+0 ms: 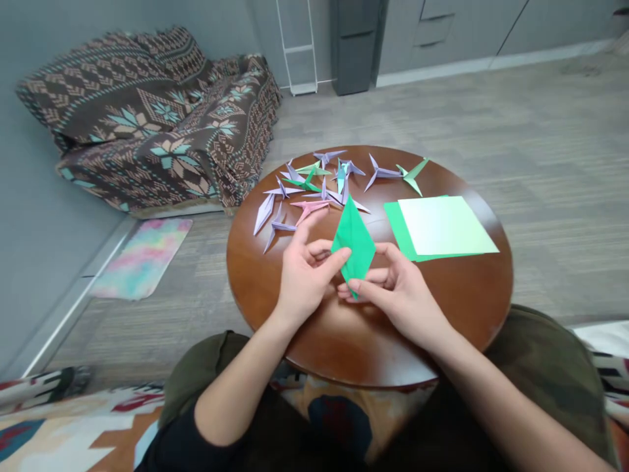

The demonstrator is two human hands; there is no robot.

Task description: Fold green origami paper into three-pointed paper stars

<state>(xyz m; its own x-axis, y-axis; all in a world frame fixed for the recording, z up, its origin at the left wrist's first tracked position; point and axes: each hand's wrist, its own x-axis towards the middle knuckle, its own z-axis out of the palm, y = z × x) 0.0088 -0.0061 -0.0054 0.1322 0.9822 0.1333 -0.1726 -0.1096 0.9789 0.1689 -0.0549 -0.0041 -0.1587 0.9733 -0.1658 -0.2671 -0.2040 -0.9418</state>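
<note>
Left grip [307, 272] and right grip [400, 288] both pinch one bright green, diamond-shaped folded paper [360, 242], held between them over the round, brown wooden surface [462, 288]. Its long axis runs away from the body, the far point rising clear beyond both thumbs. The left thumb presses the near left face; the right hand is closer to the near point, its thumb beside it. Beyond the left grip lies a pink, winged paper shape [308, 208]; beyond the right, a pale green, square paper sheet [445, 226].
</note>
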